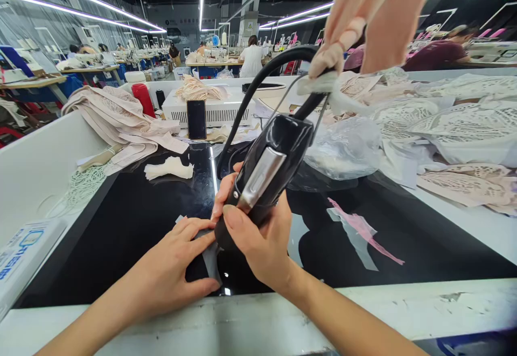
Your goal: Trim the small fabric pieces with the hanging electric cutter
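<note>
My right hand (262, 237) is wrapped around a black corded handheld tool (278, 156) with a silvery metal lever on its side. The tool tilts, its lower end close to the black glossy board; its working tip is hidden. Beige fabric strips (351, 33) hang from above and are tied to its upper end, where a thick black cable (258, 76) comes out. Flat on the board, my left hand (181, 264) spreads its fingers over a translucent grey piece of material (210, 262), beside the tool's lower end. Part of that piece is under the hand.
Pink and translucent scraps (359, 232) lie right on the board (121, 248), a cream scrap (169, 168) left. A phone (196, 119) stands behind. Beige fabric (125, 119) is heaped left, lace pieces (464, 124) and a plastic bag (347, 146) right. People work at distant tables.
</note>
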### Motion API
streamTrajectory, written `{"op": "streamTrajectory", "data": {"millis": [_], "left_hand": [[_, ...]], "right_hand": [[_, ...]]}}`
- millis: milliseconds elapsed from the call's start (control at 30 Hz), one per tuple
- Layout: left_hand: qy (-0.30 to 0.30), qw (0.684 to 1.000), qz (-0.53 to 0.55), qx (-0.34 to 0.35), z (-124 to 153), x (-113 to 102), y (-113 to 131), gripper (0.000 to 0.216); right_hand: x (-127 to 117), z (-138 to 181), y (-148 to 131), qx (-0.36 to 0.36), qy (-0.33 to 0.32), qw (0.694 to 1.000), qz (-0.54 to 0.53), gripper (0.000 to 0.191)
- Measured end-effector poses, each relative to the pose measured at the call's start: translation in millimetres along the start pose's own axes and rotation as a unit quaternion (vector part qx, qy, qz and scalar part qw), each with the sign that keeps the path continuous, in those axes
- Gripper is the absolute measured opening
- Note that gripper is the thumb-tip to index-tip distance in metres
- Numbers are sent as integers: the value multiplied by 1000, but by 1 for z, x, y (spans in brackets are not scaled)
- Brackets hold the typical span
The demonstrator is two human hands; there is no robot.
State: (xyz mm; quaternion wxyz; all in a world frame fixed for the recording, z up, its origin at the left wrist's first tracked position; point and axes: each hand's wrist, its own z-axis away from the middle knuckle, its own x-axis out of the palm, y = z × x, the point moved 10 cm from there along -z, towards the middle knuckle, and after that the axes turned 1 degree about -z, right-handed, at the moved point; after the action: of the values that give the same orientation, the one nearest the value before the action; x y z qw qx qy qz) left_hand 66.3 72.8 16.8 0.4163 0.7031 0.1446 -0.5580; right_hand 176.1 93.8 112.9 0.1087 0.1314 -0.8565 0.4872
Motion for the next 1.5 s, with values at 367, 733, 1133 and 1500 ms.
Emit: {"op": "streamTrajectory", "data": {"millis": [367,733,1133,1500], "left_hand": [[-7,1000,-7,4,-1,0,1,68],[-11,999,34,-10,-2,-5,3,60],[34,999,4,13,5,-4,0,62],[54,995,-49,67,24,-5,8,37]], "right_hand": [[-1,3,0,19,12,1000,17,32],[1,12,-8,28,-1,1000,0,28],[-6,12,-9,20,9,999,43,33],[-52,-7,-18,-37,34,998,34,34]]}}
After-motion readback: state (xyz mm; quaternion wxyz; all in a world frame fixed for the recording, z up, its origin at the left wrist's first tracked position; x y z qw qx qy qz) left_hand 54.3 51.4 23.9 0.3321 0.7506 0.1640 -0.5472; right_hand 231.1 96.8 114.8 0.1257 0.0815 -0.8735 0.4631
